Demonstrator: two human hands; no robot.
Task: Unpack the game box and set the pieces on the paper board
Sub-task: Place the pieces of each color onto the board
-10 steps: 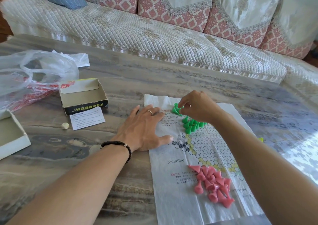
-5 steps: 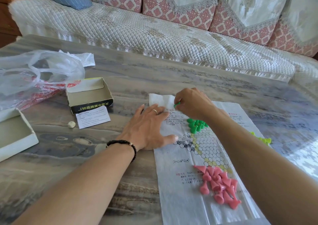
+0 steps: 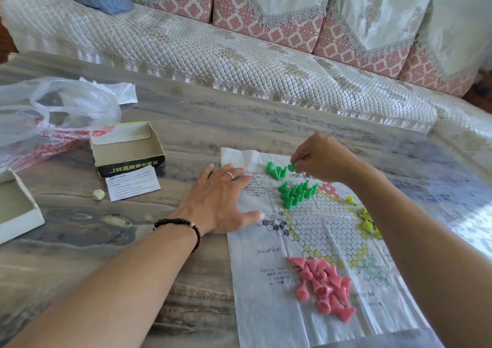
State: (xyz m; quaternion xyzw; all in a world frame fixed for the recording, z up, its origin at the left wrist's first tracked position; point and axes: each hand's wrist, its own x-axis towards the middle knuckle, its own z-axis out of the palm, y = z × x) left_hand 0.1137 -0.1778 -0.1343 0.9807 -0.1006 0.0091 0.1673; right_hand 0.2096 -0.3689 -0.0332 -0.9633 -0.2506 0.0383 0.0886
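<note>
Left hand (image 3: 217,201) flat, fingers (image 3: 239,180) spread; right hand (image 3: 323,158) pinching, fingers curled

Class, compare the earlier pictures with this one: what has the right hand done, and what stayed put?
The right hand has lifted slightly, pinching one green piece above the paper board. The left hand stays flat on the board's edge; the pink pieces and open box are unmoved.

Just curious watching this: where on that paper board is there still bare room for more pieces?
The honeycomb middle of the paper board, between the green pieces, pink pieces and yellow pieces, is bare. The far end is crowded by both piles of green and the right hand.
</note>
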